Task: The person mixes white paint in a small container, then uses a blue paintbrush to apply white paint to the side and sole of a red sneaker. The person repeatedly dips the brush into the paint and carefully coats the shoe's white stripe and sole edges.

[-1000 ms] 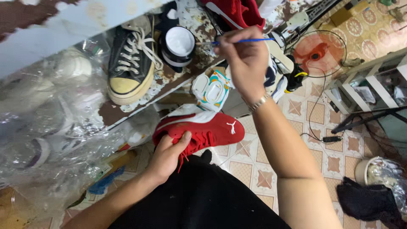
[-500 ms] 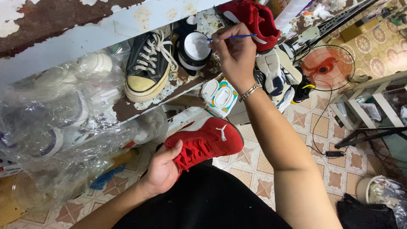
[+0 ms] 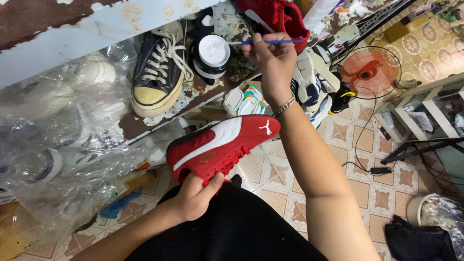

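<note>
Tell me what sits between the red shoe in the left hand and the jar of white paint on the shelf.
In the head view, the worn shelf edge lies between the red shoe and the paint jar; the black high-top sneaker stands just beside that stretch.

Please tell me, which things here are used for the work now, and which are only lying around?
In use: red shoe in left hand; thin brush in right hand, tip at the pot of white paint.

Lying about: black sneaker, fan, plastic bags.
</note>
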